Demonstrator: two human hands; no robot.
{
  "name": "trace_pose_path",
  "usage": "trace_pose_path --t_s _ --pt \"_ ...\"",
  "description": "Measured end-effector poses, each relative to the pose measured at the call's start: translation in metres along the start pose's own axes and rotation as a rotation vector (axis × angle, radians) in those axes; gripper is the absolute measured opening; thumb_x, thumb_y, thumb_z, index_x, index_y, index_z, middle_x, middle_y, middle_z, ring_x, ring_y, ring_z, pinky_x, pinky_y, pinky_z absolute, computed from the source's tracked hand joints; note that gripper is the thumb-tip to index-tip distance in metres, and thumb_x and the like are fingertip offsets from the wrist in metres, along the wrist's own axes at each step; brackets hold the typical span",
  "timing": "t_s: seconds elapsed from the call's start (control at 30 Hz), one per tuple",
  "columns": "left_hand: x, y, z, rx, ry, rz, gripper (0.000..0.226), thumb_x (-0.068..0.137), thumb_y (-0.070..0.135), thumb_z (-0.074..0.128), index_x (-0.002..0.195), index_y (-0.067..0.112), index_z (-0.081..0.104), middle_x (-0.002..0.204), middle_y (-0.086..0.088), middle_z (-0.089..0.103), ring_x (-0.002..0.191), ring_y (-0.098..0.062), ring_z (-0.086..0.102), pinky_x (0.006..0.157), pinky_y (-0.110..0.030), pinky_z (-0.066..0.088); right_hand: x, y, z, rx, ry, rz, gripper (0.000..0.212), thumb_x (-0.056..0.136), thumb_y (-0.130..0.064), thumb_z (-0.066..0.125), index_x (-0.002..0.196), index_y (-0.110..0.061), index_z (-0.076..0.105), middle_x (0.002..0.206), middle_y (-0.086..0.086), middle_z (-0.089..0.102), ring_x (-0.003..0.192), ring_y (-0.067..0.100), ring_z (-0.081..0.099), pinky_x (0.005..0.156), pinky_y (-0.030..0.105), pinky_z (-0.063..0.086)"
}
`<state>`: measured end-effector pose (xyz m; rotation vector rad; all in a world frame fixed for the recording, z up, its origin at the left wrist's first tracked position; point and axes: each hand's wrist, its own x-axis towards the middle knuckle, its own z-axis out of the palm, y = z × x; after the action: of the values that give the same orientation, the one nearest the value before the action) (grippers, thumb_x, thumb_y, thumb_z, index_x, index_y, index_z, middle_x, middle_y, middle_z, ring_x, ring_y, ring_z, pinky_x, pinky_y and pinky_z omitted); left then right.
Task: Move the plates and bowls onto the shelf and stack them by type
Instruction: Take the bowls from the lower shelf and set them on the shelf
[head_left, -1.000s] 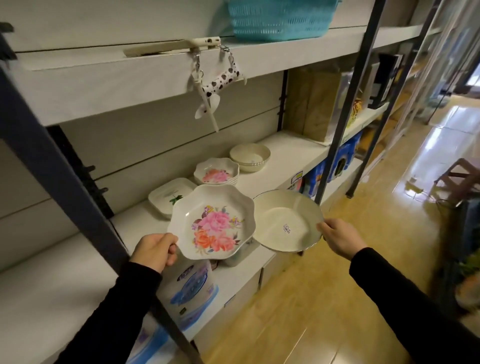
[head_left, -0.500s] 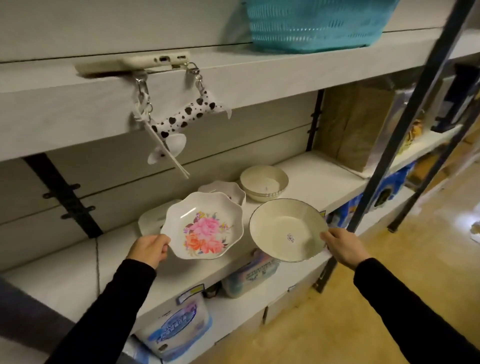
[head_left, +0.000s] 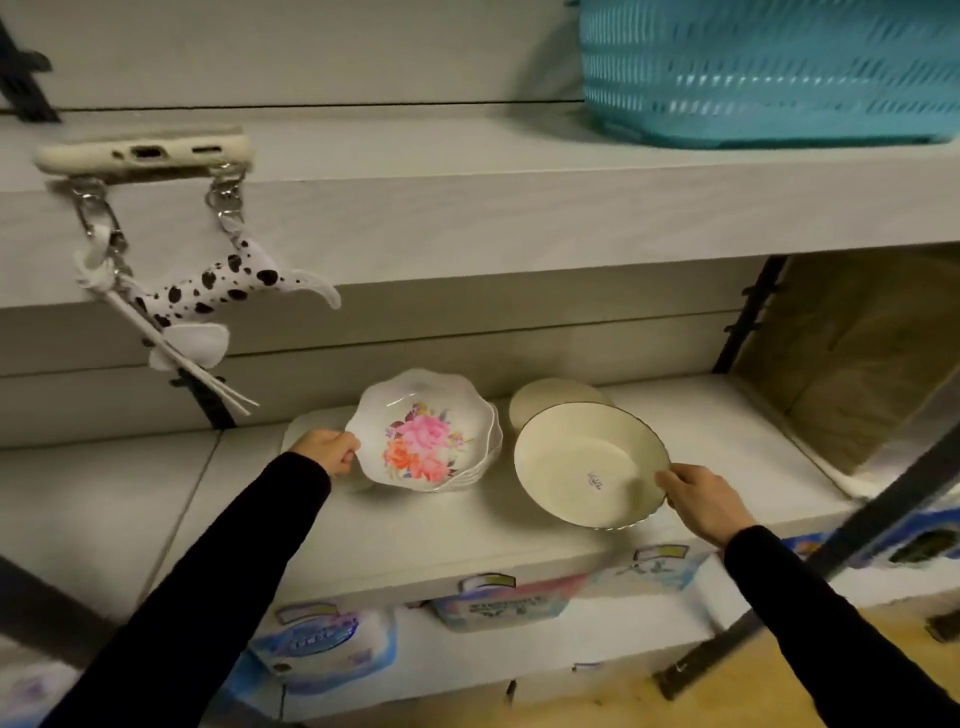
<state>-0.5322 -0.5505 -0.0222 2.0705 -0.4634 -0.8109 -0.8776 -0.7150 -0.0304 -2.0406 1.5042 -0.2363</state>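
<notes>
Both dishes have moved in over the shelf (head_left: 467, 540) since a moment ago: the left hand (head_left: 327, 451) pinches the floral bowl (head_left: 423, 431) onto its matching stack, the right hand (head_left: 698, 501) grips the cream plate (head_left: 589, 462) (tilted, near the far cream bowls (head_left: 550, 397)), so sorting is nearly done.

A teal plastic basket (head_left: 769, 73) sits on the top board, high above the right hand. A cream-cased phone (head_left: 145, 153) lies at that board's edge above the left hand, its spotted strap (head_left: 218, 288) (with metal clips) dangling below. Packs of tissue paper (head_left: 322, 649) fill the level beneath both hands; a cardboard box (head_left: 841, 364) stands beyond the right hand.
</notes>
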Motion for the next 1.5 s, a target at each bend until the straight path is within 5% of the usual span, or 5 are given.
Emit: trace_pose_path --t_s 0.47,0.7,0.87,1.2,1.5 --pt "0.048 0.043 0.035 0.328 -0.09 -0.128 0.043 0.092 0.001 0.041 0.051 0.01 0.034 0.016 0.005 0.029 0.01 -0.005 0.022 0.022 -0.008 0.015 0.048 0.007 -0.016 0.049 -0.017 -0.015 0.038 0.094 -0.017 0.041 0.056 -0.015 0.042 0.062 0.004 0.046 0.074 0.028 0.043 0.057 0.027 0.032" --pt "0.065 0.03 0.042 0.405 -0.106 -0.153 0.042 0.091 0.0 0.046 0.051 0.01 0.038 0.042 -0.005 0.038 0.037 -0.017 0.034 0.023 -0.013 0.019 0.058 0.017 -0.02 0.068 -0.003 0.008 0.038 0.094 -0.017 0.041 0.057 -0.016 0.044 0.069 0.007 0.05 0.076 0.028 0.044 0.058 0.026 0.032" --pt "0.066 0.018 0.043 0.35 -0.138 -0.14 0.044 0.092 0.005 0.049 0.049 0.004 0.044 0.016 0.004 0.032 0.012 -0.005 0.026 0.024 -0.008 0.018 0.068 0.016 -0.017 0.051 0.0 0.035 0.035 0.094 -0.018 0.041 0.06 -0.014 0.047 0.074 0.011 0.054 0.079 0.029 0.047 0.061 0.032 0.031" --pt "0.035 0.023 0.028 0.807 0.066 0.11 0.047 0.093 0.043 0.041 0.109 0.003 0.061 0.117 -0.017 0.063 0.111 -0.031 0.057 0.088 -0.032 0.043 0.108 -0.005 0.014 0.029 -0.038 0.099 0.028 0.096 -0.022 0.037 0.085 -0.005 0.056 0.105 0.023 0.065 0.099 0.036 0.056 0.072 0.028 0.032" --pt "-0.017 0.005 0.006 0.699 0.121 0.206 0.035 0.09 0.037 0.05 0.059 0.023 0.042 0.062 -0.001 0.047 0.076 -0.026 0.056 0.066 -0.024 0.035 0.115 -0.02 0.039 -0.049 -0.105 0.2 0.043 0.098 -0.03 0.038 0.116 0.002 0.059 0.123 0.022 0.061 0.114 0.037 0.056 0.091 0.034 0.044"
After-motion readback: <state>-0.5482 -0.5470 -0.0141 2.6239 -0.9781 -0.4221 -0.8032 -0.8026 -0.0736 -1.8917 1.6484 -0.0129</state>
